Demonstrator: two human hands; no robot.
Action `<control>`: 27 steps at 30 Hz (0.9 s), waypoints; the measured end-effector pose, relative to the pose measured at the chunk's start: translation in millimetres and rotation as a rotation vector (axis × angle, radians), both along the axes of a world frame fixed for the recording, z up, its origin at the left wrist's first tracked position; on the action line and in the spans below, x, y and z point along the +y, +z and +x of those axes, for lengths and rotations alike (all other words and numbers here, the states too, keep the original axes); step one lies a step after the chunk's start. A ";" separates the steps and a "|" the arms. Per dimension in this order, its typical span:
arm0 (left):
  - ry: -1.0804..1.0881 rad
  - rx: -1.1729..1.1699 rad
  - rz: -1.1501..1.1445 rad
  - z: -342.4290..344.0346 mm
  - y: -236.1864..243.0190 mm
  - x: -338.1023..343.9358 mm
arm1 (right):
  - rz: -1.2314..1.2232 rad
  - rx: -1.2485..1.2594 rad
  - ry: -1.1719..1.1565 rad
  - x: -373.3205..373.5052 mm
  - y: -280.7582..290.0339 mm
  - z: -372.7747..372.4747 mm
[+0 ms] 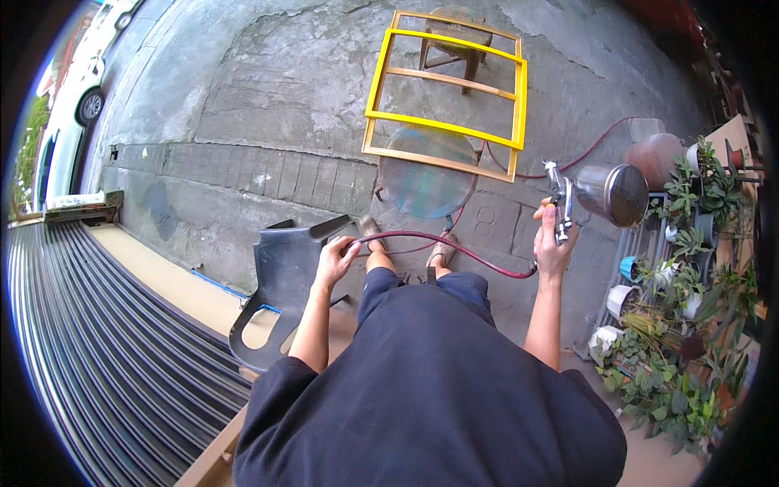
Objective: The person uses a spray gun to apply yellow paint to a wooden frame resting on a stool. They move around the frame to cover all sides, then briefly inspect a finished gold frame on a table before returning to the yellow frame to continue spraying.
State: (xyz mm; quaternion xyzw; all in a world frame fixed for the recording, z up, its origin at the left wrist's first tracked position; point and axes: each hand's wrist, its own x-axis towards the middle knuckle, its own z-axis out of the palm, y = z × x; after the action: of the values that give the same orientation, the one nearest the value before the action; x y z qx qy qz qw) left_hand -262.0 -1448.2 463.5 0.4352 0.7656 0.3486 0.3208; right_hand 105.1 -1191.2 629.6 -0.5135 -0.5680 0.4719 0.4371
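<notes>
My left hand [337,258] pinches a dark red hose [430,239], which curves across in front of my legs to the bottom of a spray gun [560,195]. My right hand [553,252] is closed round the gun's grip, and a silver metal cup [608,195] sticks out from the gun's right side. Ahead of me a yellow wooden frame [519,97] overlaps an unpainted wooden frame [438,162]; they rest over a wooden stool [454,61] and a round, paint-stained stool top [426,195].
Potted plants [682,341] crowd my right beside a rusty round container [649,154]. A grey plastic chair [280,268] stands at my left, near ridged dark metal sheeting [97,325]. A white car [65,130] is at the far left, and more red hose [584,154] crosses the concrete ground.
</notes>
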 end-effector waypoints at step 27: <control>-0.446 -0.066 -0.499 -209.7 -54.7 111.7 | -0.203 -0.076 -0.516 -61.0 -75.9 -155.1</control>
State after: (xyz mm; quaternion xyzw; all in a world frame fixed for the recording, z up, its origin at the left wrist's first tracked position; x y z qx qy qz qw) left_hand -471.6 -1336.5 408.8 0.4886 0.7023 0.0857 0.5106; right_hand -50.0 -1252.2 553.7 -0.6997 -0.3842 0.3795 0.4676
